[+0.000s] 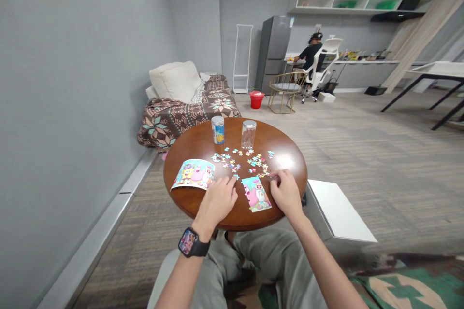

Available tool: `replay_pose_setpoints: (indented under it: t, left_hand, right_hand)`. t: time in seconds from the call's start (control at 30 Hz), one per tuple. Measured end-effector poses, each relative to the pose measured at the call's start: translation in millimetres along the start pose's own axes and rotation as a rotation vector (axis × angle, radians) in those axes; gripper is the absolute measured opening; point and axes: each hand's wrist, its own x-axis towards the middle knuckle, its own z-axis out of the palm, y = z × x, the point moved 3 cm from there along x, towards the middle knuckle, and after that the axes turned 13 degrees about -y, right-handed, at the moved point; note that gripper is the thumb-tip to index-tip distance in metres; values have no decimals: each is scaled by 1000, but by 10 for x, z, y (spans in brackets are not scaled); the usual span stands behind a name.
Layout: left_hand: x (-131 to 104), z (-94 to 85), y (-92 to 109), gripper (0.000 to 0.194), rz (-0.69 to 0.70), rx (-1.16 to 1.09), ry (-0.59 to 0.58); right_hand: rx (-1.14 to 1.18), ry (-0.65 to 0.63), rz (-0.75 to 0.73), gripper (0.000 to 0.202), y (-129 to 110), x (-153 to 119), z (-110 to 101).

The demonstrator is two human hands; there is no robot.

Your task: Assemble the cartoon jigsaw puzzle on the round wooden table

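On a round brown table [192, 142] lies a partly joined puzzle [256, 194] showing pink and white cartoon figures. Loose puzzle pieces [256, 160] are scattered behind it. A curved picture sheet [194, 174] rests at the left. My left hand [219, 199], with a black watch on its wrist, is between the sheet and the joined puzzle, its fingertips close to a blue piece [236, 177]. Right of the joined puzzle is my right hand [285, 192], fingers curled together near the loose pieces; what they hold, if anything, is too small to make out.
Two silver-lidded jars, one labelled [218, 130] and one clear [248, 135], stand at the table's back. A white cabinet [337, 207] is to the right. Beyond are a covered sofa [188, 111], a red bucket [256, 100], a gold chair [284, 88] and a seated person.
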Motion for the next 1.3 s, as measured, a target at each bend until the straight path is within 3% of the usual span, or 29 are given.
replay_pose_setpoints:
  t: [0.17, 1.0, 1.3]
  left_hand:
    - [16, 13, -3, 42, -14, -2, -21]
    - [-21, -50, 5, 35, -17, -26, 32]
    - [-16, -95, 19, 41, -12, -29, 49]
  right_hand:
    - [-101, 46, 88, 19, 6, -7, -27]
    - [-144, -21, 112, 18, -17, 5, 8]
    - [-181, -41, 133, 19, -83, -4, -21]
